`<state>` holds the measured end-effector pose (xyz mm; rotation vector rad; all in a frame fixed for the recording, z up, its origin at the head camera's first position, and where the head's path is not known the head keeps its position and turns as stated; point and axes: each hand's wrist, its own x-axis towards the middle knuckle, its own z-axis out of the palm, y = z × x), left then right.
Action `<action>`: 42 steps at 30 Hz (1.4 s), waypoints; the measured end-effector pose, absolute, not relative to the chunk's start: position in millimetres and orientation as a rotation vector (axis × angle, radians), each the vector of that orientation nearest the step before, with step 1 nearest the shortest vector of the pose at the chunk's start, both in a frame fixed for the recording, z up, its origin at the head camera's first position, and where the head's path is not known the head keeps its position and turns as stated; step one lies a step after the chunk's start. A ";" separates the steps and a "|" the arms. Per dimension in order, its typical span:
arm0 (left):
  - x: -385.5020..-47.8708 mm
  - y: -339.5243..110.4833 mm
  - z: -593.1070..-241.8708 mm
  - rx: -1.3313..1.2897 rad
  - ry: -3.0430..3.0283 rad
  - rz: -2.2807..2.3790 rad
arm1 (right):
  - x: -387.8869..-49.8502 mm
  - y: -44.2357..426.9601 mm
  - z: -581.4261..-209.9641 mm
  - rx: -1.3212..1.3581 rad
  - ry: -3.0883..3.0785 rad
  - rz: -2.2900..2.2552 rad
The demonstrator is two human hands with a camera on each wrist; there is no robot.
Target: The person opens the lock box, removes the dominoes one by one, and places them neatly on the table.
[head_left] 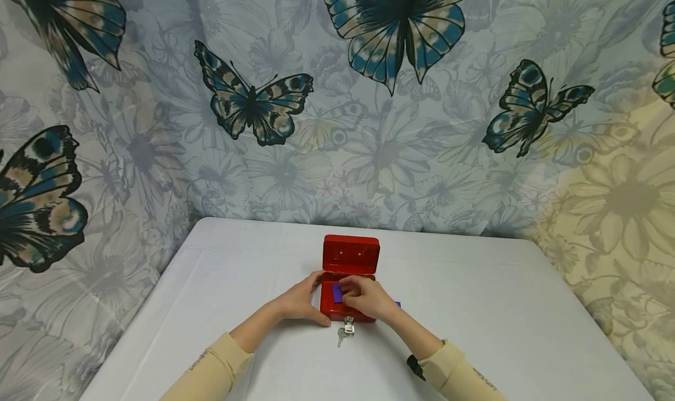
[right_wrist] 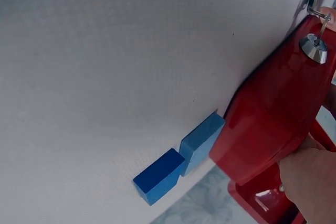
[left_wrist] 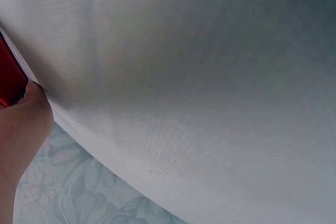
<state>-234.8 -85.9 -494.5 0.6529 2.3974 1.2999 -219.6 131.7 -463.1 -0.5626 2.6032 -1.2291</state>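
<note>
A pale floral wall covering (head_left: 369, 160) printed with large butterflies filled the upper half of the head view. Below it, a white-covered table (head_left: 474, 307) spread across the lower half. Two tan sleeves (head_left: 213, 363) reached in from the bottom edge.

At lower centre stood a red metal box (head_left: 334, 316), its lid (head_left: 350, 254) raised toward the wall. The left hand (head_left: 302, 300) gripped the box across its left side, thumb at the near corner, fingers toward the far one. That brace looked worth keeping, since so small a box could slide or tip. The right hand (head_left: 366, 297) dipped in over the right side, its bent fingers and thumb pinching a block. A high wrist would probably have suited it best, clear of the rim and lid.

At the lower centre of the right wrist view, two blue blocks (right_wrist: 159, 176) lay just beside the box (a forearm drifting low might have nudged them). The pinched purple block (head_left: 337, 293) was inside the box, left of the right fingertips; whether it touched the bottom could not be told. A light, level pinch seemed best. Smallest, a silver lock (head_left: 348, 320) and dangling keys (head_left: 341, 335) showed at the front.
</note>
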 end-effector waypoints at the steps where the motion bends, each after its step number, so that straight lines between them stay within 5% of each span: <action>1: -234.7 -85.9 -494.0 0.650 2.399 1.297 | -219.4 131.2 -462.9 -0.567 2.596 -1.231; 42: -233.3 -86.3 -491.7 0.655 2.394 1.301 | -227.4 109.8 -470.8 -0.691 2.662 -1.085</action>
